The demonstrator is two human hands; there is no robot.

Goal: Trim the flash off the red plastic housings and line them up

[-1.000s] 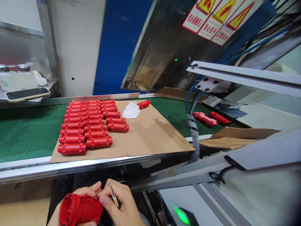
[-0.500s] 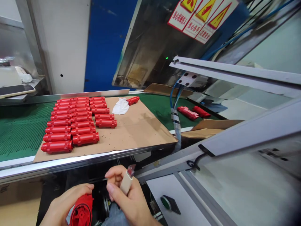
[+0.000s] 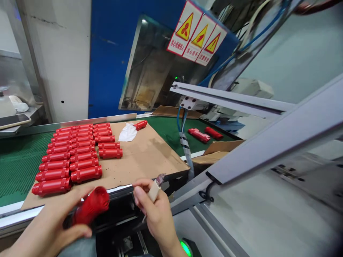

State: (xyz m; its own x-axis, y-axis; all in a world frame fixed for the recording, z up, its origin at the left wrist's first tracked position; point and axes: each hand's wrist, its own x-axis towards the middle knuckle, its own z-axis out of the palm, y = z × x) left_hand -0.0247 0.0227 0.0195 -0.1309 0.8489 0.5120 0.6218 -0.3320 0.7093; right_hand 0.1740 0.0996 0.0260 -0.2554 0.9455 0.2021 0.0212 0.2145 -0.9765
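Observation:
My left hand (image 3: 60,221) is closed round a red plastic cylindrical part (image 3: 92,207), tilted so that its open end points up and to the right. That part is slightly blurred. To its right, my right hand (image 3: 158,210) grips a utility knife (image 3: 154,191) with a pale handle, its blade end pointing up. Knife and red part are apart. Just beyond my hands, several similar red parts (image 3: 84,174) lie in columns on a cardboard sheet (image 3: 144,157).
A white cloth (image 3: 128,132) and another red part (image 3: 140,125) lie on the cardboard. Two red parts (image 3: 199,135) rest farther right on the green conveyor belt (image 3: 166,126). A metal frame beam (image 3: 254,142) slants across the right side. A green button (image 3: 185,248) glows below.
Both hands have risen toward the belt edge. The red part in my left hand has turned from facing me to pointing up and right. The view has shifted, and the green button now glows.

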